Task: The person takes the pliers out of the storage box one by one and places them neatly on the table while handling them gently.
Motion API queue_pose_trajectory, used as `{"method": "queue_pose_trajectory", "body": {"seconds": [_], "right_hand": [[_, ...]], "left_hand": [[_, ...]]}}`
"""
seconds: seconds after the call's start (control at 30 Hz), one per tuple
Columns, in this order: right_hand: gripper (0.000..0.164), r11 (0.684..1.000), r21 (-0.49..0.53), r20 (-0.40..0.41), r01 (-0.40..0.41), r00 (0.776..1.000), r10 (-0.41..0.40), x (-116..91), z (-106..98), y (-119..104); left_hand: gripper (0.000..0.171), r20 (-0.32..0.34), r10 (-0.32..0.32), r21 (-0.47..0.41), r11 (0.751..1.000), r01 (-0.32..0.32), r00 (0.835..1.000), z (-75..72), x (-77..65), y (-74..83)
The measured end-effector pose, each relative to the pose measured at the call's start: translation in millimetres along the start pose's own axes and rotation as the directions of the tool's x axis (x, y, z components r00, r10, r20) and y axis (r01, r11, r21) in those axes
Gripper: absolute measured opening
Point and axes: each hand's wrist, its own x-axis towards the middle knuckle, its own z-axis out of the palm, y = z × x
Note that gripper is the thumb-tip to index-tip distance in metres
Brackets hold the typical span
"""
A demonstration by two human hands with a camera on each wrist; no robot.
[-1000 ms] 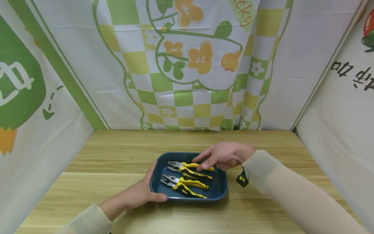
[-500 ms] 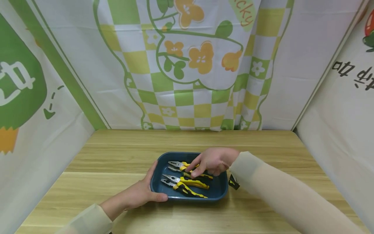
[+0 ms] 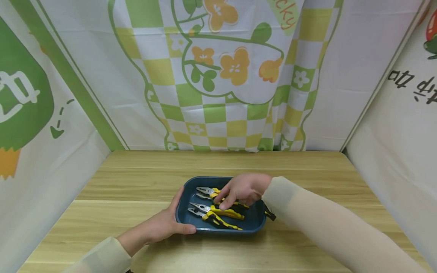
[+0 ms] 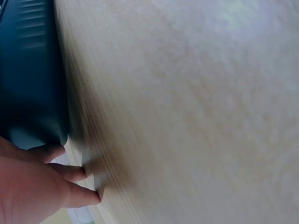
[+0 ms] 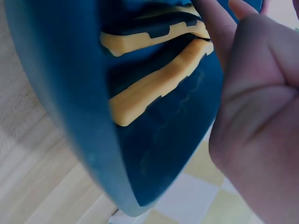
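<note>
Two pairs of pliers with yellow-and-black handles, the far pliers [image 3: 206,190] and the near pliers [image 3: 201,207], lie side by side in a dark blue tray [image 3: 252,226]. Their metal noses face left and their handles are spread. My left hand [image 3: 164,226] holds the tray's left front corner, thumb on the front rim, fingers along the left side. Over the tray, my right hand [image 3: 240,189] reaches down with index finger and thumb extended, fingertips right at the pliers and partly covering the far pair. In the right wrist view, two handles [image 5: 161,84] run toward that hand.
The tray stands on a wood-grain table [image 3: 143,182]. A printed checkered curtain [image 3: 228,125] hangs behind the table's back edge, and white printed walls rise left and right. A black strap-like item [image 3: 269,213] hangs from my right wrist.
My right hand has moved left and nearer to me, from the far handles to between the two pairs of pliers. My left hand and the tray have stayed put.
</note>
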Motion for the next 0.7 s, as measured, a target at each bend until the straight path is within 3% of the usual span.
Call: {"method": "queue_pose_trajectory", "body": {"seconds": [0.33, 0.7], "right_hand": [[0.045, 0.996, -0.036, 0.022, -0.08, 0.996, 0.081, 7.8, -3.1, -12.1], [0.035, 0.97, -0.194, -0.023, -0.147, 0.989, 0.145, 17.6, 2.4, -23.0]], "left_hand": [[0.132, 0.003, 0.025, -0.005, 1.0, -0.025, 1.0, 0.0, -1.1, -0.4], [0.131, 0.007, 0.014, -0.012, 1.0, -0.014, 1.0, -0.1, -1.8, 0.4]]}}
